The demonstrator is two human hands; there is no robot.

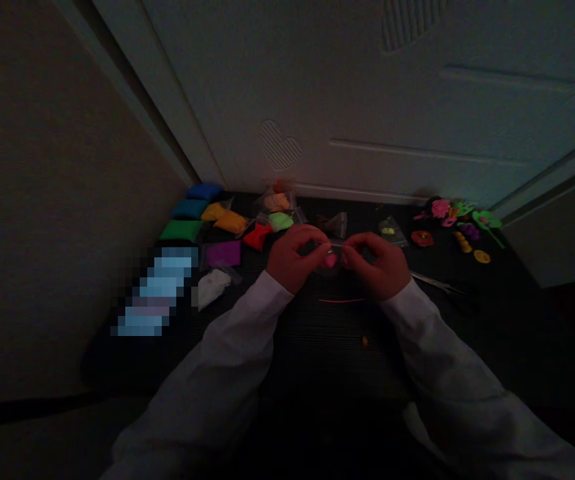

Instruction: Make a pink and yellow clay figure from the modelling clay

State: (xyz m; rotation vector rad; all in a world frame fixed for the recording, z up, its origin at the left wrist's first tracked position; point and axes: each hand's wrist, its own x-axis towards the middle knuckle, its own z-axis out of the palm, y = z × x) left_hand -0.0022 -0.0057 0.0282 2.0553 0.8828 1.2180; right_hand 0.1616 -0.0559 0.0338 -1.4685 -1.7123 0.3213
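Both hands meet over the middle of a dark table, pinching the top edge of a small clear zip bag (330, 259) with pink modelling clay inside. My left hand (297, 257) is closed on the bag's left side, thumb and fingertips together. On its right side my right hand (378, 263) grips in the same way. Just below the hands lies a thin pink strand (341, 301). A small orange bit (364, 341) rests nearer to me. To the right of my right hand are scissors (437, 283), their dark handles hard to see.
Bagged clay lies at the left and back, including green (181, 230), purple (223, 254) and white (214, 287) packs. A blurred lit screen (160, 293) is at far left. Several small clay flowers and shapes (440, 208) sit at back right. A pale panel (317, 100) rises behind the table.
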